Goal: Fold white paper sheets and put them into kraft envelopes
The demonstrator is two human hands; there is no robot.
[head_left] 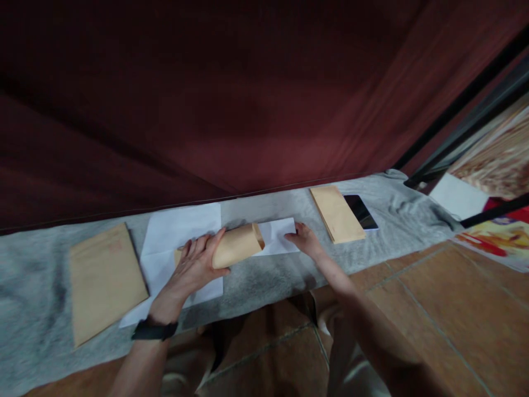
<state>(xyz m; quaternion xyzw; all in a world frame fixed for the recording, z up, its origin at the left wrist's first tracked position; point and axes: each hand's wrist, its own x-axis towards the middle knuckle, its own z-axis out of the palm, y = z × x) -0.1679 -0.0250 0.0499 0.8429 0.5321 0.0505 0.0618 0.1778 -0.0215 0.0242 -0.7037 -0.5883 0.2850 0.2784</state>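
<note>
A folded white paper strip (280,234) is pinched in the nearer right hand (306,241), its long axis running left from those fingers to the gaping mouth of a tan paper envelope (236,245) gripped by the left hand (201,261).

Left grip (201,261) palm-down and curved, right grip (305,238) in a thumb-and-finger pinch

Centre frame, the white paper (279,236) hides its left end from us, inside or beneath the brown envelope (236,246), we can't tell! The left hand (201,261) covers part of that envelope. Right of centre, stacked envelopes (337,215) hide some of the phone (361,211). At left, we can't read a reddish mark (118,245) on the large envelope (103,284); far right, the edge cuts a colourful poster (502,240).
</note>
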